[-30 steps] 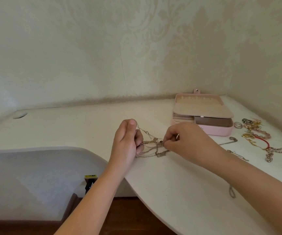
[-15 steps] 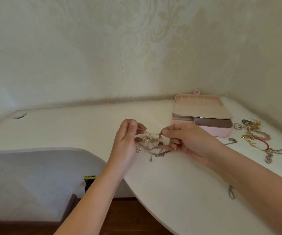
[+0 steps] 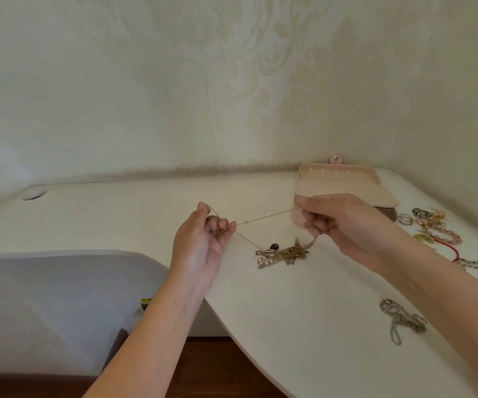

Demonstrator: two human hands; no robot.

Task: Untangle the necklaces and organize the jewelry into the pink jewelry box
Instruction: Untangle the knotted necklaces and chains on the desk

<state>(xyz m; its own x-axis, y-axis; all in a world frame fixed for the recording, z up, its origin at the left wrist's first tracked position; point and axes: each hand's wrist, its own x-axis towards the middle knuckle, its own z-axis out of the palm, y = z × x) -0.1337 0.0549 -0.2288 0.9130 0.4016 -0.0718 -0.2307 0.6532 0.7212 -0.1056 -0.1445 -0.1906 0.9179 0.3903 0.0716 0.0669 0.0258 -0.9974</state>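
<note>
A thin gold chain (image 3: 263, 218) stretches taut between my two hands above the white table (image 3: 289, 311). My left hand (image 3: 203, 242) pinches one end of it, palm turned up. My right hand (image 3: 344, 222), blurred by motion, grips the other end in front of the pink jewelry box (image 3: 344, 182), whose tray is slid open. Below the chain lies a tangled clump of necklaces (image 3: 282, 254) with a dark red pendant (image 3: 274, 246); a strand runs from the clump up to each hand.
Loose jewelry (image 3: 436, 228) lies to the right of the box: rings, a pink bead bracelet, a red cord, a silver bracelet (image 3: 475, 264). A silver chain (image 3: 401, 320) rests near my right forearm. A grey chair back (image 3: 45, 305) stands at lower left. Walls enclose the corner.
My hands have moved apart, pulling one thin chain taut. The tangled clump, held between them before, now lies on the table.
</note>
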